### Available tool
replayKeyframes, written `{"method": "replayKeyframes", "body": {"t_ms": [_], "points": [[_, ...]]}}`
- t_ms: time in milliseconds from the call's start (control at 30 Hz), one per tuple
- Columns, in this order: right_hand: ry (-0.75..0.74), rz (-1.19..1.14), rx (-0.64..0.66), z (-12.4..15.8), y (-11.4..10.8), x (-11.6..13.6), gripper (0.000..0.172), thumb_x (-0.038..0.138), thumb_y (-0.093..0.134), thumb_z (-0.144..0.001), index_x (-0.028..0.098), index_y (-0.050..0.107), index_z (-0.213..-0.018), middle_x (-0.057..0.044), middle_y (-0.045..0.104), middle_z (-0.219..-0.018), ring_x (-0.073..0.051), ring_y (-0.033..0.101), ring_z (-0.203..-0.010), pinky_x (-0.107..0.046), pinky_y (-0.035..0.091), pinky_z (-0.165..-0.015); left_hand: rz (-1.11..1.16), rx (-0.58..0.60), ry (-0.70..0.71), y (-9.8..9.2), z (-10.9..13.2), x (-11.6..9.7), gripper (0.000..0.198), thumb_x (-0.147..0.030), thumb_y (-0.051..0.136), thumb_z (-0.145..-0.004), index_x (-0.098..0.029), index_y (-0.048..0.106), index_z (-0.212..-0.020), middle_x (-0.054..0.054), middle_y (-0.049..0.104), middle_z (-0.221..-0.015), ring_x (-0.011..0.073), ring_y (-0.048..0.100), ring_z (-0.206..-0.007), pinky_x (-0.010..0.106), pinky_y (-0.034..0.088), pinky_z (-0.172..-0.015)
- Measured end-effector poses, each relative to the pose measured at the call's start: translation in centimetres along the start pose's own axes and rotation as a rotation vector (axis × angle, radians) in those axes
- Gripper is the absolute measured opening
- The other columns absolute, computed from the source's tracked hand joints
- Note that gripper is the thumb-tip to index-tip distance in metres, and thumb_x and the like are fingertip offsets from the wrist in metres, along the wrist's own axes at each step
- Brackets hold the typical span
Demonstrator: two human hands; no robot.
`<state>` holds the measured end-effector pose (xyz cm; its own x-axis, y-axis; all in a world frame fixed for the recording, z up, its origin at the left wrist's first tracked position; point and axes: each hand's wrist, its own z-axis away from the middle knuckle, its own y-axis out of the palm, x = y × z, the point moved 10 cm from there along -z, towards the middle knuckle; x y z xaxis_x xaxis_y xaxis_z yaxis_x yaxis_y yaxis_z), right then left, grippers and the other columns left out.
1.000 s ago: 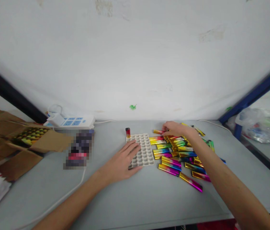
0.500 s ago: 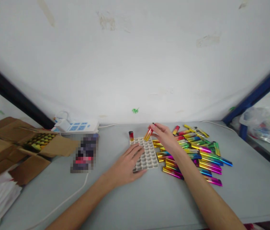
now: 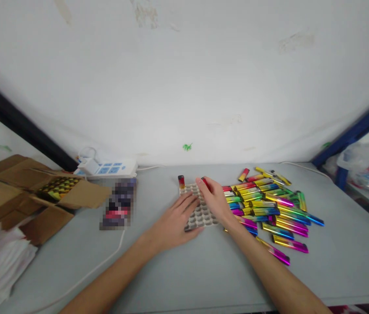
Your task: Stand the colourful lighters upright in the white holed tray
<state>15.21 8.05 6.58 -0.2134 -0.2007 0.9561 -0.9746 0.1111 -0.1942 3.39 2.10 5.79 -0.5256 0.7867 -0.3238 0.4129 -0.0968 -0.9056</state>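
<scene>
Your right hand (image 3: pixel 216 200) pinched glossy red lighter (image 3: pixel 206 183), tilted, at far right corner of pale pocketed plastic tray (image 3: pixel 203 217); left hand (image 3: pixel 178 219) lay open across tray's left.

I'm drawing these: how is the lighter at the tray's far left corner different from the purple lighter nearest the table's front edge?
The corner lighter stands up; the purple lighter lies down. The corner lighter is red and yellow; the purple lighter, purple and gold. Both have dark ends.
</scene>
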Motion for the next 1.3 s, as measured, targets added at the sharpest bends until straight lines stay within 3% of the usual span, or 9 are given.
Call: {"method": "replayKeyframes", "body": {"t_ms": [100,267,533,700,800,867,1167,1300], "points": [[-0.028,0.128,-0.088,0.5,-0.7,0.3,0.054,0.062,0.055,-0.097,0.025,0.037,-0.061,0.006,0.035,-0.058,-0.014,0.036,-0.06,-0.03,0.027,-0.058,-0.002,0.008,0.001,0.2,0.0,0.0,0.072,-0.043,0.073,-0.097,-0.015,0.049,-0.159,0.02,0.057,-0.161,0.0349,0.043,-0.159,0.057,0.039,-0.132],[-0.022,0.169,-0.118,0.6,-0.8,0.1,0.04,0.048,0.052,-0.091,0.025,0.04,-0.06,0.005,0.04,-0.057,-0.015,0.039,-0.059,-0.03,0.026,-0.059,0.002,-0.004,0.001,0.4,0.1,0.2,0.076,-0.044,0.072,-0.097,-0.015,0.046,-0.162,0.021,0.055,-0.163,0.0349,0.042,-0.16,0.057,0.039,-0.131],[-0.019,0.166,-0.098,0.7,-0.7,0.1,0.044,0.055,0.055,-0.097,0.026,0.044,-0.066,0.005,0.045,-0.058,-0.016,0.044,-0.059,-0.03,0.033,-0.06,-0.005,0.001,0.006,0.2,0.1,0.0,0.073,-0.043,0.072,-0.097,-0.014,0.047,-0.16,0.021,0.055,-0.162,0.0351,0.042,-0.16,0.057,0.039,-0.131],[-0.066,0.115,0.013,0.3,-0.3,-0.4,0.031,0.055,0.055,-0.104,0.025,0.062,-0.108,0.0,0.068,-0.082,-0.021,0.064,-0.074,-0.032,0.05,-0.07,-0.015,0.001,0.002,0.4,0.2,0.0,0.073,-0.045,0.071,-0.098,-0.014,0.047,-0.16,0.02,0.056,-0.162,0.0342,0.042,-0.159,0.055,0.039,-0.131],[-0.213,0.146,0.048,-0.3,-0.5,0.3,0.03,0.05,0.056,-0.105,0.024,0.069,-0.114,-0.009,0.074,-0.106,-0.025,0.07,-0.102,-0.038,0.058,-0.088,-0.022,-0.004,0.002,0.6,0.3,0.1,0.076,-0.046,0.071,-0.098,-0.016,0.044,-0.162,0.019,0.054,-0.163,0.0336,0.041,-0.16,0.055,0.039,-0.132],[-0.271,0.171,0.041,-0.9,-0.8,0.8,0.03,0.05,0.061,-0.103,0.024,0.073,-0.112,-0.012,0.073,-0.112,-0.027,0.07,-0.108,-0.04,0.06,-0.091,-0.031,-0.003,-0.003,0.7,0.4,0.1,0.076,-0.046,0.071,-0.097,-0.016,0.044,-0.162,0.019,0.054,-0.164,0.0339,0.04,-0.161,0.054,0.039,-0.132],[-0.224,0.223,0.174,-2.7,1.0,1.3,0.024,0.045,0.07,-0.099,0.022,0.076,-0.102,-0.005,0.081,-0.087,-0.023,0.077,-0.082,-0.034,0.06,-0.08,-0.075,0.023,-0.032,0.7,0.2,-0.4,0.073,-0.047,0.068,-0.099,-0.009,0.049,-0.158,0.022,0.056,-0.161,0.0358,0.042,-0.159,0.052,0.036,-0.133],[-0.299,0.251,0.236,-2.4,2.1,1.2,0.026,0.046,0.071,-0.1,0.022,0.077,-0.111,-0.008,0.081,-0.103,-0.023,0.077,-0.089,-0.034,0.059,-0.081,-0.092,0.03,-0.033,0.9,0.2,-0.9,0.075,-0.043,0.065,-0.1,-0.005,0.044,-0.16,0.025,0.049,-0.166,0.0359,0.038,-0.162,0.051,0.034,-0.133]]}}
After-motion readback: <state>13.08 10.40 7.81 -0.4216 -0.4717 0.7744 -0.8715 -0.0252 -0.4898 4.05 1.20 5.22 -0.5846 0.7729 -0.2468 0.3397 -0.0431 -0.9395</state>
